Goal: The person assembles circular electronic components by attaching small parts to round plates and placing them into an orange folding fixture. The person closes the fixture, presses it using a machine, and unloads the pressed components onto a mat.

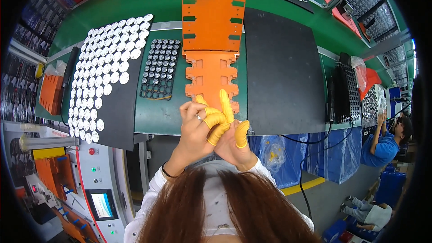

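Yellow finger cots (225,103) seat best tugged evenly; left hand (193,129) seemingly pinches one alongside, on the spread right hand (234,147).

No wording can be read with certainty. The control screen (101,204) and the white discs (106,78) carry marks too small to make out.

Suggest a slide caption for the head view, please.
Left hand and right hand together, yellow finger covers showing, near an orange fixture, with white discs at left.
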A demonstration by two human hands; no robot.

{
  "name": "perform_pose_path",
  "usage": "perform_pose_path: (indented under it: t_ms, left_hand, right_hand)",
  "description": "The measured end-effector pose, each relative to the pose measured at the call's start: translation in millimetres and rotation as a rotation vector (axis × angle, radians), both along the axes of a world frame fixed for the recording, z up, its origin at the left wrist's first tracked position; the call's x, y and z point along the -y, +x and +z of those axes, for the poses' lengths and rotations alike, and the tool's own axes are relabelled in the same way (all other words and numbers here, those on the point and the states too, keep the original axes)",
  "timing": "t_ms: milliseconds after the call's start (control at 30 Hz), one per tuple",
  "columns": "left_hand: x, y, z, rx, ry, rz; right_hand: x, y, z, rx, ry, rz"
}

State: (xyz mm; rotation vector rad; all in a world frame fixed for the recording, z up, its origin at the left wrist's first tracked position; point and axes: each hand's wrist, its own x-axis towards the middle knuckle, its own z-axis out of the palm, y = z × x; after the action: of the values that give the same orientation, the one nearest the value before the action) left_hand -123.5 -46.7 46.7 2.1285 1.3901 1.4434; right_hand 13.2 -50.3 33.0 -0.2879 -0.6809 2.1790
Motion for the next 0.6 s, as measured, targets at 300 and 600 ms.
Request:
perform_pose_path:
  t_ms: [300,600]
  left_hand:
    - [5.8,-4.4,-12.5,-0.147,0.119,-0.071]
    - [8.6,19.4,-29.0,0.148,0.041,0.322]
  right_hand:
    - [-3.0,-13.5,-2.3,0.099,0.189,-0.149]
    - [-6.1,-14.7,5.8,-0.165,-0.021,-0.353]
